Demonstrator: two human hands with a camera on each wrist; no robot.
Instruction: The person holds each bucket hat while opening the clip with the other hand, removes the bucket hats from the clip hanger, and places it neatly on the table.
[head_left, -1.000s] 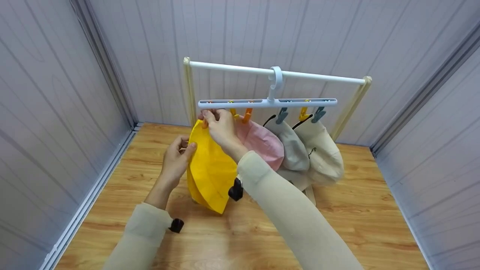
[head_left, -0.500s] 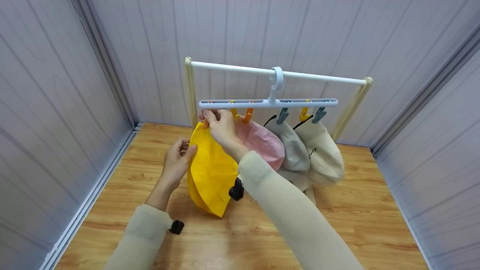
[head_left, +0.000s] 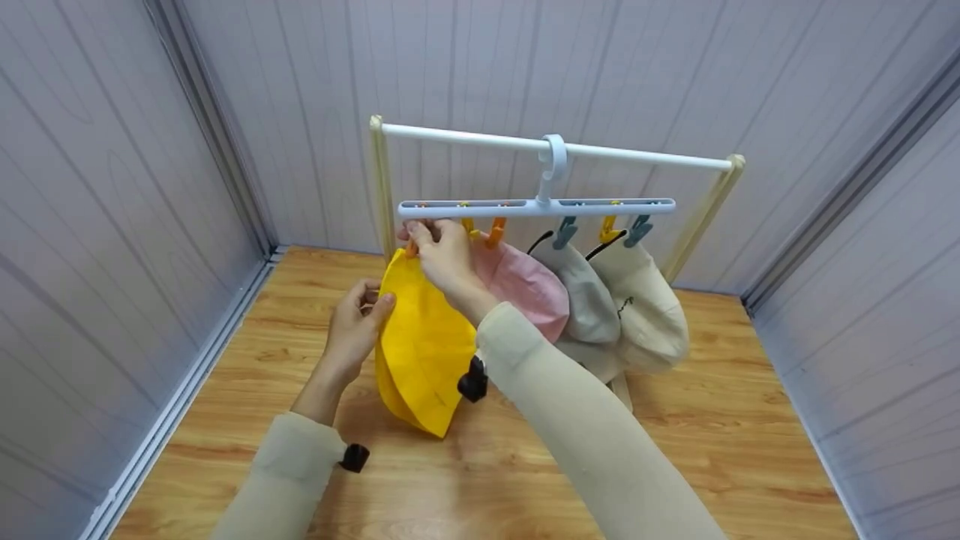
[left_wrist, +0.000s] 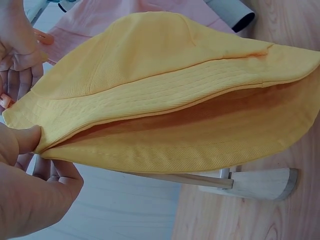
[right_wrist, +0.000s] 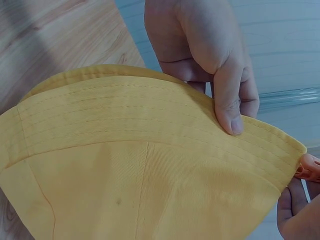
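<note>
A yellow bucket hat (head_left: 424, 345) hangs brim-down-left beneath the left end of a pale blue clip hanger (head_left: 536, 208). My left hand (head_left: 349, 330) pinches its brim between thumb and fingers, which the left wrist view shows closely. At the hat's top corner, my right hand (head_left: 444, 259) grips an orange clip (right_wrist: 311, 169); the right wrist view has this clip at the brim's tip. The fingers hide part of the clip in the head view. Beside the right hand hangs a pink hat (head_left: 521, 285), partly covered by the right forearm.
A grey hat (head_left: 581, 292) and a cream hat (head_left: 645, 307) hang from clips farther right. The hanger's hook sits over a white rod (head_left: 465, 136) between wooden posts (head_left: 701, 217). Panelled walls enclose the wooden floor (head_left: 247, 420) on three sides.
The yellow hat has dropped slightly, and my left hand on its brim has moved a little down with it. My right hand stays at the orange clip.
</note>
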